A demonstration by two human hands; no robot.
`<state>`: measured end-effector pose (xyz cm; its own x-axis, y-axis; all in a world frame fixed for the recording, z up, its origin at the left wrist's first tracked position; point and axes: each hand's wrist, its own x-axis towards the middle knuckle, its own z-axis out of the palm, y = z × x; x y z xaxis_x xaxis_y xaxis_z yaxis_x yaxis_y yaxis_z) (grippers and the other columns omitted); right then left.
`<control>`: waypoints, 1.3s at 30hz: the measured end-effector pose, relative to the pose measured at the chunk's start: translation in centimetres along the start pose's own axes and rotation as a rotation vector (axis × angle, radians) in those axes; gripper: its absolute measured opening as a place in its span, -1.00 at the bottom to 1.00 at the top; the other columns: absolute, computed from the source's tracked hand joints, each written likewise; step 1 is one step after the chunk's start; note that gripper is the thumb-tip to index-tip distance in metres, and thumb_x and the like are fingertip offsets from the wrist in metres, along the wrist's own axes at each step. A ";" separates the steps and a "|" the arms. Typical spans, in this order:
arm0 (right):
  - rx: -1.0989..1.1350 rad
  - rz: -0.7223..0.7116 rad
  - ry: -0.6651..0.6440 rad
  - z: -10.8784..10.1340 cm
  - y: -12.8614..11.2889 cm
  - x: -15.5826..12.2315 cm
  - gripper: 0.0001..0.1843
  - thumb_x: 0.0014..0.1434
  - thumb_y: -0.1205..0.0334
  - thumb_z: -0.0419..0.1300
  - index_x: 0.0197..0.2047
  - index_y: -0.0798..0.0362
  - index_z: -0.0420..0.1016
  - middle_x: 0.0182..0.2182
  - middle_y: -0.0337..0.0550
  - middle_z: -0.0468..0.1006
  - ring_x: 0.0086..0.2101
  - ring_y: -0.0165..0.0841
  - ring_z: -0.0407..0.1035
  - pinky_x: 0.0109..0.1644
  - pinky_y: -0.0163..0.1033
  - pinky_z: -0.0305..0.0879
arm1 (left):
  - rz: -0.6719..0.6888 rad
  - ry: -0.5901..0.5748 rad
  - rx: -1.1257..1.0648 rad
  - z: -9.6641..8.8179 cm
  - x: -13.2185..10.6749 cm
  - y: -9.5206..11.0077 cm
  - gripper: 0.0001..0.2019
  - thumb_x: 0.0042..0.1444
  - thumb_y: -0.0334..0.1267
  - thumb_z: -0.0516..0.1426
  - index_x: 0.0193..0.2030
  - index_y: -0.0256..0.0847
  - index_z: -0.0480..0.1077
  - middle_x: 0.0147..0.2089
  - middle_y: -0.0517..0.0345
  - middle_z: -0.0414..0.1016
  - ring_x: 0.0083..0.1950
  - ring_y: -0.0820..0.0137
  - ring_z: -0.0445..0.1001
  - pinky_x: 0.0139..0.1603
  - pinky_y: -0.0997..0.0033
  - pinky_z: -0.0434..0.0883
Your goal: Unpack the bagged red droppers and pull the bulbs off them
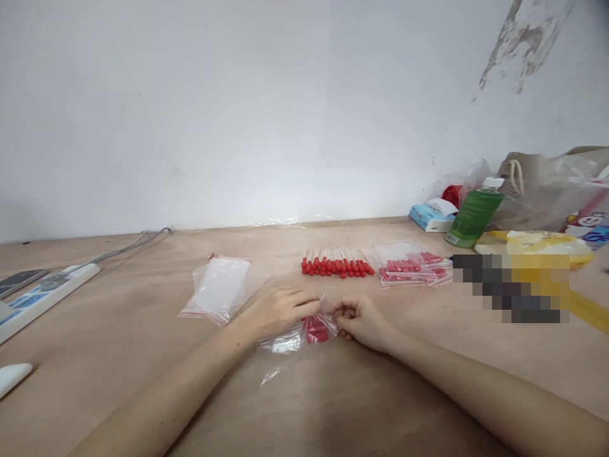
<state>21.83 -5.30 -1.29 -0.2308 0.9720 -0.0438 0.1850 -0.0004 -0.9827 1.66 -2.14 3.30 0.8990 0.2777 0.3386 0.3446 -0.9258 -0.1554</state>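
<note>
In front of me on the table lies a small clear zip bag (316,330) with something red inside. My left hand (280,311) reaches over its upper left part, with thumb and fingers closed on the film. At the bag's right edge, my right hand (359,322) has its fingers curled in a pinch on the plastic. Just beyond my hands is a row of red-tipped wooden sticks (335,266), tips toward me. To their right are flat zip bags holding red-tipped sticks (412,271). Left of my hands is a stack of zip bags (221,285) with whitish film.
A white power strip (52,292) with a grey cable and a dark phone (19,282) lie at the far left. A green bottle (476,212), a blue tissue pack (432,217) and a yellow plastic bag (547,246) stand at the right. A wall rises behind the table.
</note>
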 end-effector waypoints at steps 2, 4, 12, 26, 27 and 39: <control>-0.031 -0.031 -0.048 0.0 -0.1 0.0 -0.84 -0.14 0.35 0.16 -0.39 0.13 0.48 -0.68 -0.35 0.35 -0.67 -0.54 0.18 -0.60 -0.41 0.09 | -0.210 -0.021 -0.129 -0.2 -0.5 1.5 -0.73 0.23 -0.36 -0.14 0.01 -0.18 0.25 -0.04 0.05 0.43 -0.07 0.37 0.41 -0.08 0.37 0.36; -0.047 -0.078 -0.115 0.0 -0.4 -0.2 -0.80 -0.08 0.27 0.16 -0.35 0.12 0.53 -0.63 -0.30 0.40 -0.63 -0.53 0.17 -0.57 -0.39 0.07 | -0.450 -0.002 -0.251 -0.5 -1.4 3.0 -0.67 0.24 -0.28 -0.13 0.13 -0.17 0.11 0.07 0.02 0.34 0.04 0.34 0.35 -0.01 0.32 0.35; -0.169 -0.128 -0.231 -0.6 -1.2 -0.2 -0.72 -0.01 0.16 0.17 -0.23 0.08 0.53 -0.64 -0.34 0.34 -0.61 -0.55 0.07 -0.55 -0.41 -0.03 | -0.503 -0.141 -0.394 -0.2 -5.1 4.8 -0.37 0.18 -0.12 -0.04 0.30 -0.16 -0.27 0.29 -0.05 0.00 0.27 0.18 0.03 0.22 0.05 0.09; -0.232 -0.145 -0.090 0.8 -1.1 0.2 -0.70 -0.19 0.15 0.32 -0.34 0.10 0.48 -0.47 -0.25 0.45 -0.48 -0.46 0.26 -0.45 -0.38 0.17 | -0.562 -0.095 -0.486 0.4 -4.5 3.4 -0.48 0.16 -0.11 -0.01 0.24 -0.10 -0.02 0.22 0.04 0.17 0.20 0.24 0.17 0.17 0.15 0.18; -0.251 -0.147 -0.097 0.8 -1.0 0.3 -0.68 -0.21 0.15 0.33 -0.34 0.10 0.46 -0.49 -0.26 0.44 -0.49 -0.47 0.24 -0.46 -0.38 0.16 | -0.563 -0.089 -0.486 0.4 -4.5 3.5 -0.49 0.16 -0.11 -0.01 0.24 -0.11 -0.01 0.22 0.04 0.17 0.20 0.24 0.17 0.17 0.15 0.19; -0.239 -0.206 -0.208 1.1 -0.5 1.0 -0.89 -0.02 0.29 0.16 -0.37 0.13 0.40 -0.47 -0.23 0.48 -0.47 -0.46 0.30 -0.42 -0.37 0.21 | -0.549 -0.064 -0.489 0.4 -4.5 3.8 -0.51 0.17 -0.12 -0.01 0.22 -0.14 0.02 0.23 0.00 0.16 0.21 0.25 0.16 0.19 0.14 0.17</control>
<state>20.45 -4.58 -1.04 -0.4711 0.8774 0.0910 0.3260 0.2691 -0.9063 -1.00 -6.77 0.84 0.6507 0.7348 0.1915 0.6030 -0.6534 0.4577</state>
